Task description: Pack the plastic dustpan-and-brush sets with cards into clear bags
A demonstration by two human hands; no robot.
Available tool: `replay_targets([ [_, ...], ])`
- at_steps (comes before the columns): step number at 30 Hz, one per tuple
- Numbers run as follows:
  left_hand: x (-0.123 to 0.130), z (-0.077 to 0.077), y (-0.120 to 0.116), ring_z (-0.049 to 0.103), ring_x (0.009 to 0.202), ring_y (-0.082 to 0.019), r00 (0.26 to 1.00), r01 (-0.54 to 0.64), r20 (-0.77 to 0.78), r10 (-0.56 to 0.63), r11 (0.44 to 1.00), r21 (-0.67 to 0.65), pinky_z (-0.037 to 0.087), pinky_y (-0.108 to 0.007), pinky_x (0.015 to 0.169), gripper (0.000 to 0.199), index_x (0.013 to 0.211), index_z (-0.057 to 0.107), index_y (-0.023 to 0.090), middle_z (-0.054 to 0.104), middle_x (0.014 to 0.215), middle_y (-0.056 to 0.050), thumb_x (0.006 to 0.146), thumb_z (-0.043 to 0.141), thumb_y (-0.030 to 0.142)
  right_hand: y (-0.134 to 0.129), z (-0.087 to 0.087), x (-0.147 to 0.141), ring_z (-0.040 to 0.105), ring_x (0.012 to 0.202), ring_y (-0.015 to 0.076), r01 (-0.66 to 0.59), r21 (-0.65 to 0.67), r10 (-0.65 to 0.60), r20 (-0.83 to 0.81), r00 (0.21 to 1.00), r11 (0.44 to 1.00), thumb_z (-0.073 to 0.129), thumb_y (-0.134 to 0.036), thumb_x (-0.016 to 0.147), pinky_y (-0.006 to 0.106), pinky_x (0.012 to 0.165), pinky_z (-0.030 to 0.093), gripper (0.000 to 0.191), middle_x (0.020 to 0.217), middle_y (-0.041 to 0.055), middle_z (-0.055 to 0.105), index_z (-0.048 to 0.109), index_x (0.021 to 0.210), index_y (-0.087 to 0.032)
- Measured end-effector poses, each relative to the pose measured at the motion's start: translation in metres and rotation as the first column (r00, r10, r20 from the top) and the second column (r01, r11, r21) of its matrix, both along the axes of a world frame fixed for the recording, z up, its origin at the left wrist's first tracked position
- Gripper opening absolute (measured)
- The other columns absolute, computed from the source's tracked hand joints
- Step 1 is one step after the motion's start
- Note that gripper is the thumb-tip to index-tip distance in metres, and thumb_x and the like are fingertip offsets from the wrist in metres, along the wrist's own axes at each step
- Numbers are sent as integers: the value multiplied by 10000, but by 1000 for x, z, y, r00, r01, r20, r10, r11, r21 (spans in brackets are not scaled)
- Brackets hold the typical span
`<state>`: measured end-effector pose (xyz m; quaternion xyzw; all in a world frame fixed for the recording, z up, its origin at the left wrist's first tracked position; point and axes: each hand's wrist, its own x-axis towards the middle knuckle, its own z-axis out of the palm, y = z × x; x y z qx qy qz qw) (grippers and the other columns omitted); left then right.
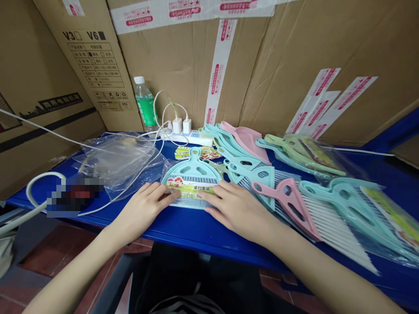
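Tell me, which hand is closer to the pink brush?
The right hand is closer: it sits just left of the pink brush. The left hand is much farther left, with the mint dustpan between it and the brush.

Under left fingers (163, 192) and right fingers (212, 196): pale aqua dustpan, smooth glossy moulded plastic (191, 171); printed paper label, slight sheen (190, 188). Left of fingers: crumpled clear plastic bag, shiny thin film (121, 161). Right of fingers: pink brush handle, smooth plastic (273, 192). Below fingers: blue tabletop, glossy painted finish (183, 233). Beyond fingers: brown corrugated cardboard carton, matt (170, 74).
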<state>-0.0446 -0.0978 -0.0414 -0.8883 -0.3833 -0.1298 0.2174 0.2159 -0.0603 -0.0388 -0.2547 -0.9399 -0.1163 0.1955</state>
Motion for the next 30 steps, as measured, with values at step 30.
replay_targets([
  [30,17,3,7,593,702,-186,998,2,-56,7,987,160,416,-313,646,306,1043,668,170,612,798,-50,1019,368,228,-3,1,-2,609,895,249,64,-72,-60,52,997,995,608,-269,915,363,733,490,216,876,86,709,671,1079,-143],
])
